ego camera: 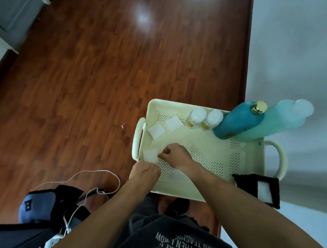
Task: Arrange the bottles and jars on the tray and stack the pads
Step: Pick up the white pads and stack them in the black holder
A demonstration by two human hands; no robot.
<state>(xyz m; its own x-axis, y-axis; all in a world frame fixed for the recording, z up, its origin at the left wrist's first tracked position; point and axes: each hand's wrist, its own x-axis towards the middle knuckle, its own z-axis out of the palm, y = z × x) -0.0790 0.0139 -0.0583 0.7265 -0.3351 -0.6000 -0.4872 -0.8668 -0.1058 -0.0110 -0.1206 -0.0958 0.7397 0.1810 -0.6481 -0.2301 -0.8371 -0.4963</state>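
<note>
A cream perforated tray point(206, 159) with two handles lies on the wooden floor. At its far right edge stand two small jars point(205, 117) with white lids, a dark teal bottle point(236, 121) with a gold cap and a pale aqua bottle point(278, 120). Two white square pads point(156, 131) point(174, 122) lie apart in the tray's far left corner. A third white pad point(150, 156) lies at the near left corner. My right hand point(174, 154) pinches that pad's right edge. My left hand point(144, 172) grips its near edge with curled fingers.
A black-framed white pad point(261, 188) rests at the tray's near right edge. A blue and black bag point(44, 205) with white cables point(96, 182) sits on the floor to the left. A pale wall runs along the right, white furniture at far left.
</note>
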